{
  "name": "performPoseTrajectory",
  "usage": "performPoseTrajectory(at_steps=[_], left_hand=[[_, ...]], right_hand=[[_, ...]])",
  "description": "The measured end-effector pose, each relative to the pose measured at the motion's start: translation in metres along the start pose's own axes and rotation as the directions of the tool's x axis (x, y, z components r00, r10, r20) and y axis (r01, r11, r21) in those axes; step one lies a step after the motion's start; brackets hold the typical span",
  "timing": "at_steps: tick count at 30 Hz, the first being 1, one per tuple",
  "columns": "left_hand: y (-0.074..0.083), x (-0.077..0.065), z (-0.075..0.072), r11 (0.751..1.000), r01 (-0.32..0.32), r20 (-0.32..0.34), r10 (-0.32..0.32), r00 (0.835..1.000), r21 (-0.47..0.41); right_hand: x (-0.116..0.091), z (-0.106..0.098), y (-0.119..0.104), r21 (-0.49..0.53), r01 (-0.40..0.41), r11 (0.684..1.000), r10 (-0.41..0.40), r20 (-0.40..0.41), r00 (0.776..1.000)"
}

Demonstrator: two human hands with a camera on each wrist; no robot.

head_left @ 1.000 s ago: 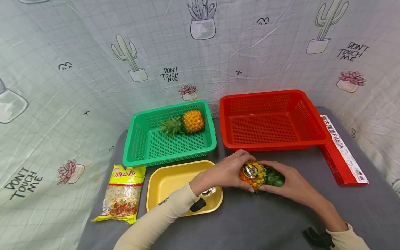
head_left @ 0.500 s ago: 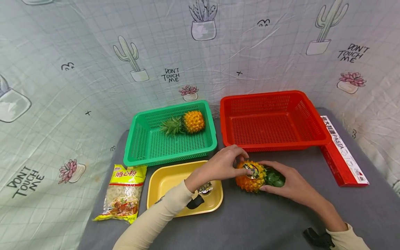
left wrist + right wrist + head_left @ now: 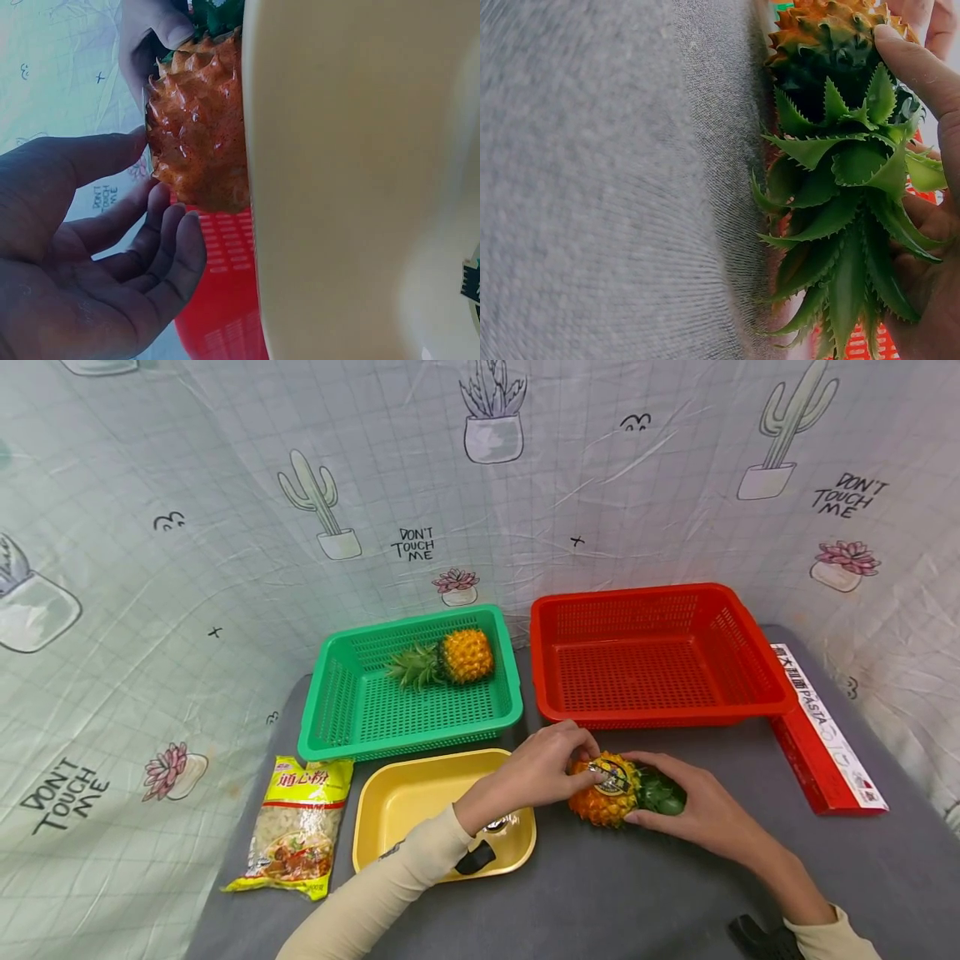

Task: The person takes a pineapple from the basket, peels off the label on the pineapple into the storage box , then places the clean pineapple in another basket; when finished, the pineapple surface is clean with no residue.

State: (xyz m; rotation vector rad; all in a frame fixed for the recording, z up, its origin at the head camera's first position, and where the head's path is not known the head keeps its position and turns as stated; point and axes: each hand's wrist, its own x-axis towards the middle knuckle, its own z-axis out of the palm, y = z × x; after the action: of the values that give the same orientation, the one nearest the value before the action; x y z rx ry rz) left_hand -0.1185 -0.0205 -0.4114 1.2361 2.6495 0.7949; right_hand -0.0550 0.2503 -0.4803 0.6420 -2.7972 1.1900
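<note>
A small orange pineapple (image 3: 600, 806) lies on its side on the grey table, its green crown (image 3: 660, 792) toward the right. A round black-and-gold sticker (image 3: 612, 778) sits on its upper side. My right hand (image 3: 708, 810) grips the pineapple where fruit and crown meet, thumb on the near side and fingers behind. My left hand (image 3: 536, 770) is at the fruit's left end, its thumb touching the sticker. The left wrist view has the other left fingers (image 3: 161, 255) loosely bent beside the fruit (image 3: 199, 127), not wrapped round it.
A yellow tray (image 3: 397, 814) beneath my left forearm holds a shiny round-labelled item (image 3: 498, 823), partly hidden. Behind stand a green basket (image 3: 330, 693) with another pineapple (image 3: 467, 656) and a red basket (image 3: 622, 672). A macaroni bag (image 3: 296, 835) lies left, a pasta box (image 3: 825, 752) right.
The left hand has loosened its hold round the fruit's left end, and its thumb has moved up onto the sticker. The right hand keeps its grip; the pineapple has hardly moved.
</note>
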Motion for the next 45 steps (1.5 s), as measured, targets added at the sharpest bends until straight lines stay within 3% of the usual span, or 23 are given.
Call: performPoseTrajectory(at_steps=[6, 11, 18, 24, 34, 40, 45], left_hand=[[-0.001, 0.001, 0.002, 0.999, -0.016, -0.062, 0.015, 0.998, -0.029], [-0.002, -0.001, 0.000, 0.993, -0.033, -0.101, 0.021, 0.995, -0.113], [-0.007, -0.012, -0.011, 0.964, -0.018, -0.090, -0.007, 0.996, -0.266], [-0.016, -0.031, -0.029, 0.931, 0.062, -0.065, -0.091, 0.994, -0.360], [-0.041, -0.071, -0.056, 0.917, 0.180, -0.031, -0.204, 0.978, -0.357], [-0.057, -0.098, -0.064, 0.895, 0.239, 0.009, -0.254, 0.967, -0.376], [-0.066, -0.116, -0.066, 0.880, 0.253, 0.037, -0.260, 0.965, -0.403]], right_hand=[[0.002, 0.000, -0.002, 0.001, 0.002, 1.000, -0.002, 0.000, 1.000], [0.002, 0.001, -0.003, -0.004, 0.003, 1.000, -0.003, -0.004, 1.000], [0.002, 0.001, -0.003, -0.004, -0.005, 1.000, 0.005, 0.002, 1.000], [0.003, 0.001, -0.003, -0.007, -0.011, 1.000, 0.011, 0.007, 1.000], [0.000, 0.000, -0.002, -0.013, -0.029, 0.999, 0.029, 0.001, 1.000], [0.001, 0.001, -0.003, -0.012, -0.044, 0.999, 0.044, 0.012, 0.999], [0.001, 0.000, -0.005, -0.012, -0.054, 0.998, 0.054, 0.013, 0.998]])
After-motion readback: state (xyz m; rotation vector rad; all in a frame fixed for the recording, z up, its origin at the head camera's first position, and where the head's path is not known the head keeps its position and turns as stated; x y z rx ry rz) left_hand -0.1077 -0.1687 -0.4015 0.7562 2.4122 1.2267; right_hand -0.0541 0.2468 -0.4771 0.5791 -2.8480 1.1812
